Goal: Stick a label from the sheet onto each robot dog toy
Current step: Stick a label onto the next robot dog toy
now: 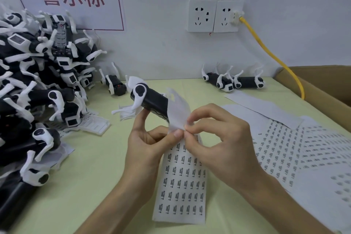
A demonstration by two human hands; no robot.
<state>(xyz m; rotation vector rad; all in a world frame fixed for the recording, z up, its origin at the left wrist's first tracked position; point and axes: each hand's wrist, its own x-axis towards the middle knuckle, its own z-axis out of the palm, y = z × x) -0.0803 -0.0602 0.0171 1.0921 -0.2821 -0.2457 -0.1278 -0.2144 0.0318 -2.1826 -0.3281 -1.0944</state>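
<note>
My left hand (146, 142) holds a black-and-white robot dog toy (150, 99) above the table and pinches the folded top of a label sheet (180, 182) with its thumb. The sheet hangs down toward the table's front edge, printed with several rows of small labels. My right hand (214, 138) pinches at the sheet's top edge, thumb and forefinger right against my left thumb. Whether a label is lifted I cannot tell.
A big pile of robot dog toys (34, 89) fills the left. One toy (114, 83) lies behind it, two more (233, 80) at the back right. More label sheets (303, 150) lie right. A cardboard box (326, 89) and yellow cable (275, 59) stand far right.
</note>
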